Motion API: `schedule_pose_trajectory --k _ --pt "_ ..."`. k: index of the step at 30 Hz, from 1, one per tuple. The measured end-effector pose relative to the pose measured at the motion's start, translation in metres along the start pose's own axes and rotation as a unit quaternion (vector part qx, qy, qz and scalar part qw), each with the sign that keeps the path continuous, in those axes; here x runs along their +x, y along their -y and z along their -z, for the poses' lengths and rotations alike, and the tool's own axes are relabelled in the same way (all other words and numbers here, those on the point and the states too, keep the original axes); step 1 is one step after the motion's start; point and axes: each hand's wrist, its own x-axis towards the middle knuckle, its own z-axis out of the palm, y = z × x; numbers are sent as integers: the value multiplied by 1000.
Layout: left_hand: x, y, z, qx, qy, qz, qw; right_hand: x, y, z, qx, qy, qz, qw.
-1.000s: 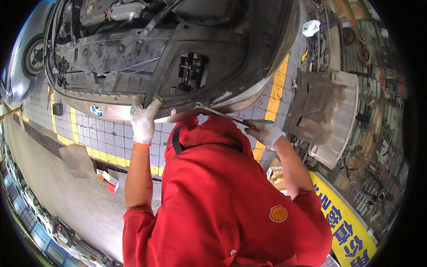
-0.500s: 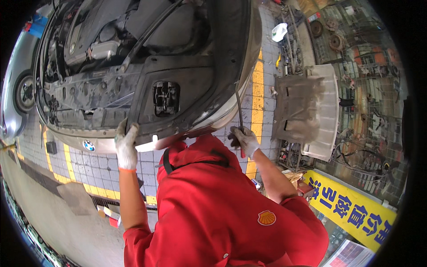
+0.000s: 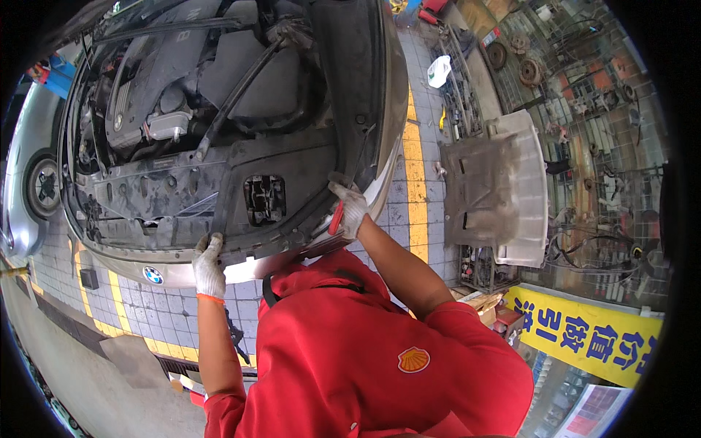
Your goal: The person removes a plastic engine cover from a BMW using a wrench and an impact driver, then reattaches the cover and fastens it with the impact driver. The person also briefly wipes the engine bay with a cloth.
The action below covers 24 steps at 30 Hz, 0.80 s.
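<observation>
Handle [image 3: 336, 218] held at the front corner of the car [image 3: 255, 267]

My left arm reaches almost straight ahead, and my left hand [image 3: 209, 269] is at the front edge, between the round badge [image 3: 152, 275] and the square cut-out [image 3: 266, 200]. Its fingers [image 3: 214, 241] lie bent over the rim; I cannot tell whether they grip it. My right forearm slants inward from the red sleeve [image 3: 467, 336], bringing my right hand [image 3: 352, 208] to the car's front corner on my right. There I have the red handle clasped along the thumb side of my palm, while my fingers [image 3: 341, 184] stretch onto the dark trim. The rest of the tool is hidden.

Half a second ago my right hand was off the car, over the tiles beside the yellow floor line [image 3: 413, 175], with a long shaft pointing up from it. My left hand has kept to the same stretch of edge. More of the engine bay [image 3: 241, 80] shows now.
</observation>
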Motion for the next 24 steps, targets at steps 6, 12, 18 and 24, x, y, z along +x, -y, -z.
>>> schedule_pose_trajectory --k 6,12,18,24 --pt "42 12 16 -36 54 38 997 71 -72 25 119 73 158 978" --pt "63 21 24 -10 75 57 996 79 -83 29 61 54 178 981" --pt "79 49 40 209 12 -46 977 2 -7 -8 -125 -2 -7 992" --pt "61 22 -11 389 -9 -110 914 -54 14 28 -53 8 -80 995"
